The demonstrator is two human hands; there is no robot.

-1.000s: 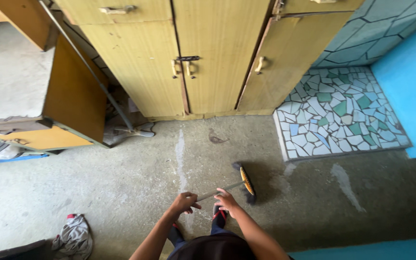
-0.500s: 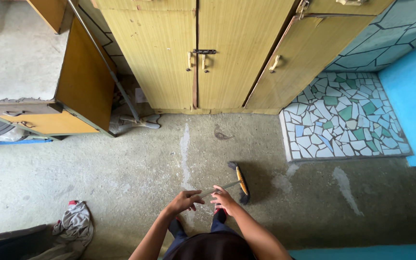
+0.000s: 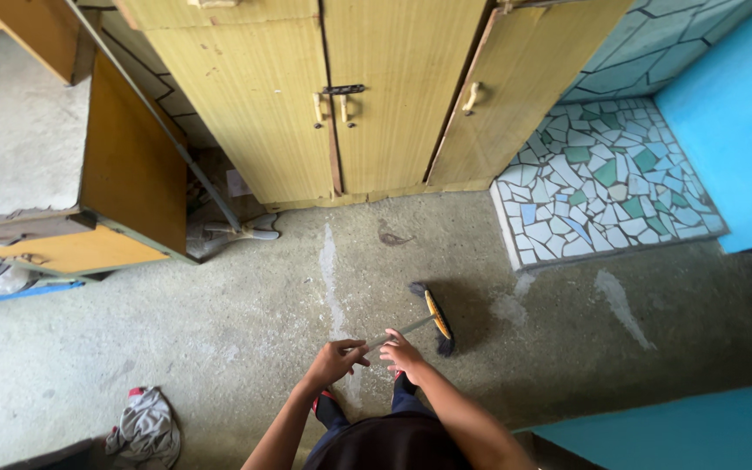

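Head view: both my left hand [image 3: 334, 359] and right hand [image 3: 402, 352] clasp the broom handle [image 3: 402, 330]; broom head [image 3: 436, 316] lies at two o'clock, right hand nearer.

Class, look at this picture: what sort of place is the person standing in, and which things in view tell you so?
Probably a room in a home, perhaps a kitchen or storage area. Yellow wooden cupboards line the wall, the floor is bare concrete with a mosaic-tiled patch, and both hands hold a broom.
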